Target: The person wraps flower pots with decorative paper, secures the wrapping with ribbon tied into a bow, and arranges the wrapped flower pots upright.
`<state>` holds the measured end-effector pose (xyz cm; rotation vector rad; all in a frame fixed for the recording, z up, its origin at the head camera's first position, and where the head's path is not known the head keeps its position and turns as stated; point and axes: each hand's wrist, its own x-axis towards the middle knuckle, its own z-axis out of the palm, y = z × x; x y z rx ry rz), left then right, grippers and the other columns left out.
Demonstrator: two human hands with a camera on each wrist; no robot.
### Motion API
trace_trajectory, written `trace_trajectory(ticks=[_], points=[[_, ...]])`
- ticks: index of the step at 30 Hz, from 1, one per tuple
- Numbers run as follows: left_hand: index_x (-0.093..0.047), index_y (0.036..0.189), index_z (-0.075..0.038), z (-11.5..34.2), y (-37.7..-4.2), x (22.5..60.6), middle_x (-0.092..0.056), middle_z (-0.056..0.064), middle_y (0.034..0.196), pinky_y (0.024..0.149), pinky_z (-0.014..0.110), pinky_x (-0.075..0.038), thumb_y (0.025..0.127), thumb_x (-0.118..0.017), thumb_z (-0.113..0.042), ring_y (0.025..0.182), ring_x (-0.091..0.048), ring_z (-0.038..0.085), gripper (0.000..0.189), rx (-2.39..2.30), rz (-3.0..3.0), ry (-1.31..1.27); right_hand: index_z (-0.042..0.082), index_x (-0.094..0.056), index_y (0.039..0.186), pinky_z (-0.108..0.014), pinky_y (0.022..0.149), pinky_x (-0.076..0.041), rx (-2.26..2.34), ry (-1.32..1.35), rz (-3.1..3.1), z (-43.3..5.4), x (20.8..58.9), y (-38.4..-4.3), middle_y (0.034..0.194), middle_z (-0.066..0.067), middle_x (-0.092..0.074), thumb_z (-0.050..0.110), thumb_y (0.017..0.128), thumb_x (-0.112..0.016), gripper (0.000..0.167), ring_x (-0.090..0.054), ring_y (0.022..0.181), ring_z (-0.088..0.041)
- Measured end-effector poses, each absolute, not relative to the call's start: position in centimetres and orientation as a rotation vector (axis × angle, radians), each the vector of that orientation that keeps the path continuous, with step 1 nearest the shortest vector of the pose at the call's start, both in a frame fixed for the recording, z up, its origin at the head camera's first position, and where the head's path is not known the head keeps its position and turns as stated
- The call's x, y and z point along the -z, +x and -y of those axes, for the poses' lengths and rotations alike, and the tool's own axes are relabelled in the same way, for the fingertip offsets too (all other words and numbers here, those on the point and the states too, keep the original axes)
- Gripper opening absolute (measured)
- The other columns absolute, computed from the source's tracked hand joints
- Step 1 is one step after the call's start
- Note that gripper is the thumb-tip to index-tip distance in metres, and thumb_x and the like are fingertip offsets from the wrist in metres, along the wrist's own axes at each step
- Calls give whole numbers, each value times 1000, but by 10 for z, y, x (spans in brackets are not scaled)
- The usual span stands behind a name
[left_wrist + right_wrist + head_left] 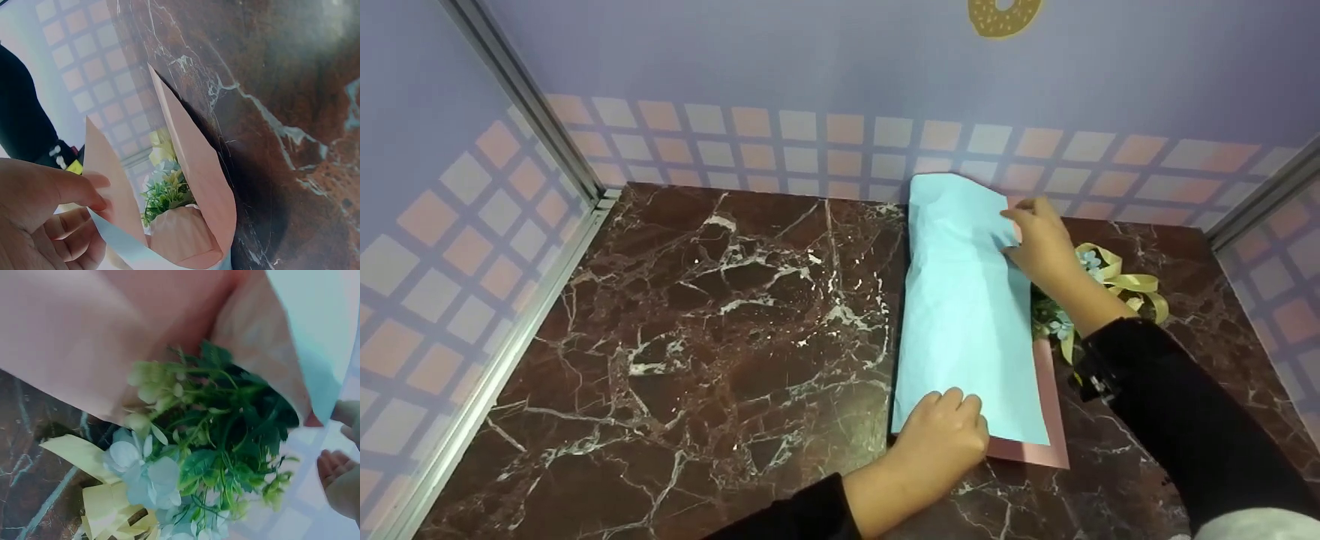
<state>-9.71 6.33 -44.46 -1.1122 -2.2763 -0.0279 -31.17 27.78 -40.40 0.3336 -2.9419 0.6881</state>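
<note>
A large sheet of wrapping paper (967, 322), pale blue outside and pink inside, is folded over a bouquet. At its near end my left hand (937, 435) pinches the blue edge between thumb and fingers. My right hand (1042, 244) grips the far right edge, and the paper dents beside its fingertips. In the left wrist view, a pink-wrapped bundle (185, 233) lies inside the open fold. Green leaves (225, 422) and pale blue flowers (149, 472) stick out on the right, with a yellow ribbon (1136, 283) beside them.
Brown marbled tabletop (720, 322) extends left of the paper. A tiled-pattern wall (802, 142) stands at the back, with metal-framed side panels (442, 262) left and right. The paper's far end reaches close to the back wall.
</note>
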Motion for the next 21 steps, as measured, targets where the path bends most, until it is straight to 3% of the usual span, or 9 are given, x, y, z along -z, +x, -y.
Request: trace_trajectory(ticks=[3,6,10,14,21], points=[[-54,55,-20,-64,-98,445,-42,-6,66,47,22,-20,68,-55,0,57,-33,10,23,42,2279,-1111,-9,-61,122,-54,99,-40,-596,464,2857,-267,410,-296,122,-27,-53,-11,83,-64,38,-48,115,-45],[-53,55,-20,-64,-98,445,-42,-6,65,47,21,-20,68,-57,-1,57,-31,10,23,33,2273,-1110,-11,-62,120,-54,100,-41,-491,526,2835,-255,415,-279,121,-28,-58,-4,91,-57,29,-52,113,-45],[-53,56,-20,-64,-97,447,-42,-6,66,46,21,-21,69,-57,-1,57,-31,10,24,11,2268,-1102,-16,-49,132,-54,108,-32,-336,509,2925,-245,422,-260,136,-33,-47,13,100,-50,43,-43,126,-48],[-56,58,-20,-64,-97,450,-44,-6,67,47,22,-24,71,-59,-2,58,-36,10,22,21,2275,-1088,-18,-36,139,-52,113,-22,-200,492,2971,-239,428,-249,144,-35,-35,25,101,-50,59,-31,134,-47],[-61,63,-20,-60,-97,450,-46,-5,69,48,23,-26,74,-61,-4,60,-39,11,20,45,2266,-1094,-16,-38,140,-58,102,-34,-239,430,2868,-239,442,-243,140,-32,-39,25,99,-56,61,-36,127,-46]])
